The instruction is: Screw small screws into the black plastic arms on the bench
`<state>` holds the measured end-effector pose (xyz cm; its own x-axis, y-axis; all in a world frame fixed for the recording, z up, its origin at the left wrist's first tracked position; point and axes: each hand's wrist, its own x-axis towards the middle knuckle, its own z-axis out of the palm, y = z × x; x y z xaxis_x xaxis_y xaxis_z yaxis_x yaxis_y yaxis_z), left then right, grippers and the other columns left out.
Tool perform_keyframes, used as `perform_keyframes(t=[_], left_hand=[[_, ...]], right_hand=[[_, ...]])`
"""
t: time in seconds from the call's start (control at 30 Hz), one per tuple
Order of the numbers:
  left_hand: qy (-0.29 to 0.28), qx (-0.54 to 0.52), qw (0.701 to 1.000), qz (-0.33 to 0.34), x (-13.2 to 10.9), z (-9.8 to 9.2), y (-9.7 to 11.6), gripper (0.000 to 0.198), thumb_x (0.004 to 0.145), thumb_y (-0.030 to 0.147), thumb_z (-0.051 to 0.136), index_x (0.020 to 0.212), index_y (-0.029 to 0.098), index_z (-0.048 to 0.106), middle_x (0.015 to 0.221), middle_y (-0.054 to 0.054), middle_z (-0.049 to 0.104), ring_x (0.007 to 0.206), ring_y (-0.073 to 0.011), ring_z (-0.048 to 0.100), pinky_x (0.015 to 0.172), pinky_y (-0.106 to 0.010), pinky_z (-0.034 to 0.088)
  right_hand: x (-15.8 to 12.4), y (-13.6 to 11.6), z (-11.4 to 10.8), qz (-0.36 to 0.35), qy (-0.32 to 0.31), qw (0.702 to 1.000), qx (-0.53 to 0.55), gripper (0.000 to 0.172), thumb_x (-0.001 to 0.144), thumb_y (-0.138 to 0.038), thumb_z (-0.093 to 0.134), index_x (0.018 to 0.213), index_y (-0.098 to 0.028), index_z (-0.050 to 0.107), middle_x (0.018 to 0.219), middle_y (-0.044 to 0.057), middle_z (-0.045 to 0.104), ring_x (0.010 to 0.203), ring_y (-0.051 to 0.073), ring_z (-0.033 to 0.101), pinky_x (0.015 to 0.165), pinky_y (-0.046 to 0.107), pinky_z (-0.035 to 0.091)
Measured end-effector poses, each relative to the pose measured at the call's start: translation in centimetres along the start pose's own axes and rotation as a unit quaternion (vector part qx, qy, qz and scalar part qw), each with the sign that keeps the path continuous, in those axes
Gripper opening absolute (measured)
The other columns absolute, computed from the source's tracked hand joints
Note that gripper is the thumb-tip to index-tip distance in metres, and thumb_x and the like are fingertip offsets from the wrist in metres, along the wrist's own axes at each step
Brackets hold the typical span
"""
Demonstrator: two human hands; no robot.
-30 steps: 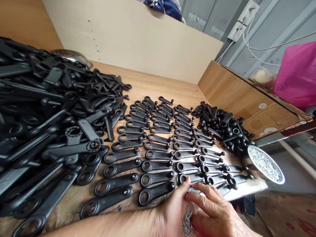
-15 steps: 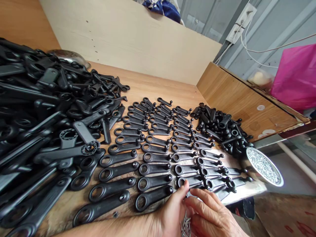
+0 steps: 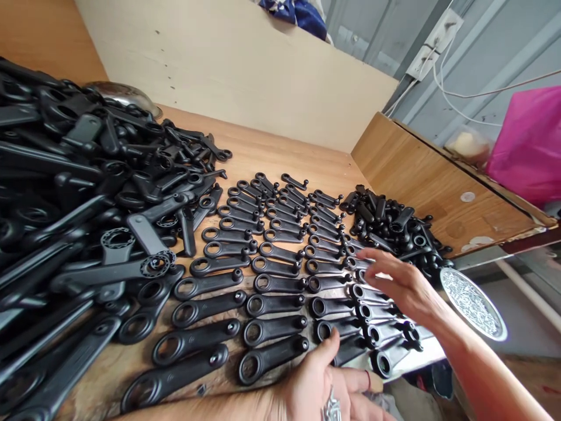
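Observation:
My left hand (image 3: 322, 380) lies palm up at the bottom edge, with several small metal screws (image 3: 332, 406) resting in its palm. Its thumb points up and its fingers stretch to the right. Over the right-hand columns of black plastic crank handles (image 3: 276, 303) is my right hand (image 3: 401, 283), fingers bent and tips pointing left. Anything between those fingertips is too small to make out. The handles lie in rows, each with a ring at the left end and a short knob at the right. My right hand and forearm hide some of them.
A big heap of loose black handles (image 3: 87, 193) fills the left side. At the right stand a smaller pile of black handles (image 3: 394, 225) and a round dish of screws (image 3: 473, 304). A wooden side board (image 3: 416, 169) and a pale back panel (image 3: 245, 76) border the table.
My right hand has left my left palm and moved up and right over the handles. The left hand's fingers now show more openly, the screws still in its palm.

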<state>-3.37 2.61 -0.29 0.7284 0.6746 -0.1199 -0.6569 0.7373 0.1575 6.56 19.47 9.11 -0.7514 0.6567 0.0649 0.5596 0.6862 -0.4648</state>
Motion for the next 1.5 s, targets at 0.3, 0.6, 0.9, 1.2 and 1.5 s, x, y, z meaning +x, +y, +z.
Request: perform_keyframes(t=[0.3, 0.6, 0.9, 1.2, 1.5], left_hand=[[-0.012, -0.010, 1.000, 0.001, 0.7, -0.4, -0.2, 0.094, 0.040, 0.084, 0.058, 0.098, 0.009, 0.059, 0.085, -0.012, 0.061, 0.084, -0.0254, 0.053, 0.087, -0.037, 0.027], [0.027, -0.008, 1.000, -0.011, 0.4, 0.1, -0.1, 0.097, 0.037, 0.085, 0.058, 0.098, 0.009, 0.059, 0.084, -0.013, 0.062, 0.081, -0.0251, 0.054, 0.086, -0.037, 0.029], [0.026, -0.007, 1.000, -0.001, -0.2, 0.5, 0.1, 0.088, 0.050, 0.080, 0.058, 0.103, 0.011, 0.058, 0.086, -0.014, 0.064, 0.084, -0.0276, 0.059, 0.089, -0.040, 0.029], [0.040, -0.017, 0.999, 0.016, -0.3, 3.2, -0.9, 0.071, 0.087, 0.064, 0.017, 0.103, 0.008, 0.058, 0.080, -0.008, 0.062, 0.067, -0.0152, 0.056, 0.065, -0.027, 0.034], [0.053, -0.011, 0.995, 0.079, -2.0, 1.7, -5.9, 0.061, 0.078, 0.059, 0.052, 0.117, 0.012, 0.055, 0.100, -0.011, 0.063, 0.093, -0.0219, 0.056, 0.078, -0.028, 0.038]], right_hand=[[6.0, 1.4, 0.9, 0.054, -0.042, 0.998, 0.008, 0.013, 0.057, -0.024, 0.042, 0.049, -0.016, 0.049, 0.094, 0.011, 0.061, 0.095, 0.025, 0.055, 0.078, 0.033, 0.041], [6.4, 1.1, 0.9, 0.049, -0.055, 0.997, -0.022, 0.013, 0.061, -0.016, 0.043, 0.050, -0.016, 0.050, 0.087, 0.009, 0.061, 0.090, 0.023, 0.057, 0.074, 0.030, 0.041], [-1.5, -1.2, -2.2, -0.040, 0.095, 0.994, -0.029, 0.018, 0.082, -0.029, 0.051, 0.074, -0.018, 0.063, 0.102, 0.008, 0.063, 0.095, 0.021, 0.059, 0.082, 0.032, 0.047], [-15.6, -5.5, 6.5, -0.204, 0.222, 0.945, -0.128, 0.030, 0.093, -0.035, 0.039, 0.082, -0.022, 0.064, 0.094, 0.008, 0.066, 0.096, 0.023, 0.059, 0.074, 0.034, 0.052], [-18.3, -6.1, 10.2, -0.220, 0.268, 0.928, -0.139, 0.026, 0.093, -0.027, 0.042, 0.077, -0.022, 0.063, 0.092, -0.001, 0.067, 0.100, 0.021, 0.056, 0.086, 0.033, 0.043]])
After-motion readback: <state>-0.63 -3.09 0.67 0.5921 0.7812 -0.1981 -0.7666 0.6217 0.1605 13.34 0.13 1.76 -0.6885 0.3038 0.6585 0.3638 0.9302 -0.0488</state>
